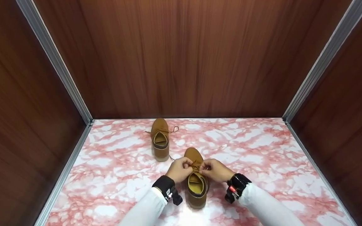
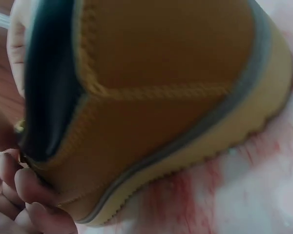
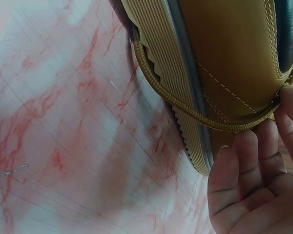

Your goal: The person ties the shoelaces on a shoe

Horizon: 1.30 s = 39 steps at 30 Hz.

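A tan lace-up shoe (image 1: 193, 154) stands on the surface, toe pointing away, its yellowish insole showing. My left hand (image 1: 180, 169) is at the left of its lacing, fingers curled and thumb against them, pinching the lace. From the other side my right hand (image 1: 217, 170) pinches the brown shoelace (image 3: 185, 110) between thumb and forefinger. In the right wrist view that lace loops down along the shoe's side and sole. The left wrist view shows the shoe's stitched side (image 2: 161, 53), with left fingertips close by the front of the opening; the lace there is mostly hidden.
A matching tan shoe (image 1: 159, 124) stands farther back on the left, its laces spread to both sides. Beneath lies a red-and-white marbled surface (image 1: 250, 144). Dark wood panels (image 1: 181, 62) with metal corner strips (image 1: 319, 66) enclose it at the back and sides.
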Motion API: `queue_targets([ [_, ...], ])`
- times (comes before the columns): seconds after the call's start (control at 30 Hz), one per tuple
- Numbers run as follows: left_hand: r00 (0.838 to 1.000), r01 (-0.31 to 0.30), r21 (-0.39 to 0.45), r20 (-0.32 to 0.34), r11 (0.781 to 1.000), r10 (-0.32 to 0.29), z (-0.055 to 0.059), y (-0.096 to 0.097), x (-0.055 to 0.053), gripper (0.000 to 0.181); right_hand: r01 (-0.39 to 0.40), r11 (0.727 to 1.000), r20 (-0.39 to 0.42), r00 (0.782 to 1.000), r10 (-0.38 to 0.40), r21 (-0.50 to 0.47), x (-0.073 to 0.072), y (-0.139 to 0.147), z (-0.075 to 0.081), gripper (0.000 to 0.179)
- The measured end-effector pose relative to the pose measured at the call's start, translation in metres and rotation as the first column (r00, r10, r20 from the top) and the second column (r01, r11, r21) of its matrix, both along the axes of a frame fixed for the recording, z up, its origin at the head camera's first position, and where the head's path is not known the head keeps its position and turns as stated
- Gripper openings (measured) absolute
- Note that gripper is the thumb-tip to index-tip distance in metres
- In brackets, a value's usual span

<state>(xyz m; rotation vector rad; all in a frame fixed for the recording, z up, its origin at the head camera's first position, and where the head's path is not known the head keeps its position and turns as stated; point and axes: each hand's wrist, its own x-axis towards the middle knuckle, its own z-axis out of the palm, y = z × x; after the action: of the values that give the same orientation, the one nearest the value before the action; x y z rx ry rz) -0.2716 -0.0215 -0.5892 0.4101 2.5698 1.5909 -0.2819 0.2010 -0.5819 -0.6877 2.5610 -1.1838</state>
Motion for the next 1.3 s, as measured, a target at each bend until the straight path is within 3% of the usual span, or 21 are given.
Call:
queue_targets([
  [0.17, 0.999, 0.054, 0.028, 0.005, 0.998, -0.054, -0.001, -0.004, -0.003, 0.008, -0.015, 1.0, -0.007, 1.0, 0.014, -0.011, 0.0, 0.0, 0.0, 0.008],
  [0.43, 0.999, 0.039, 0.067, 0.014, 0.997, -0.04, -0.002, -0.013, -0.002, 0.02, 0.011, 1.0, -0.013, 1.0, -0.011, 0.009, 0.002, -0.002, 0.0, 0.008],
  [0.67, 0.999, 0.029, 0.013, 0.033, 0.999, -0.03, -0.001, -0.019, -0.001, 0.014, 0.044, 0.999, -0.023, 0.999, -0.044, 0.02, 0.003, -0.002, 0.006, 0.009],
  [0.87, 0.999, 0.021, -0.054, 0.029, 0.998, -0.019, 0.004, -0.018, -0.001, 0.014, 0.033, 0.999, 0.052, 0.998, -0.032, -0.029, 0.002, 0.001, 0.013, 0.008],
  [1.3, 0.992, 0.041, -0.053, 0.118, 0.998, -0.035, 0.013, -0.013, 0.0, 0.013, 0.005, 0.997, 0.019, 1.0, -0.004, -0.076, 0.0, 0.002, 0.014, 0.009],
])
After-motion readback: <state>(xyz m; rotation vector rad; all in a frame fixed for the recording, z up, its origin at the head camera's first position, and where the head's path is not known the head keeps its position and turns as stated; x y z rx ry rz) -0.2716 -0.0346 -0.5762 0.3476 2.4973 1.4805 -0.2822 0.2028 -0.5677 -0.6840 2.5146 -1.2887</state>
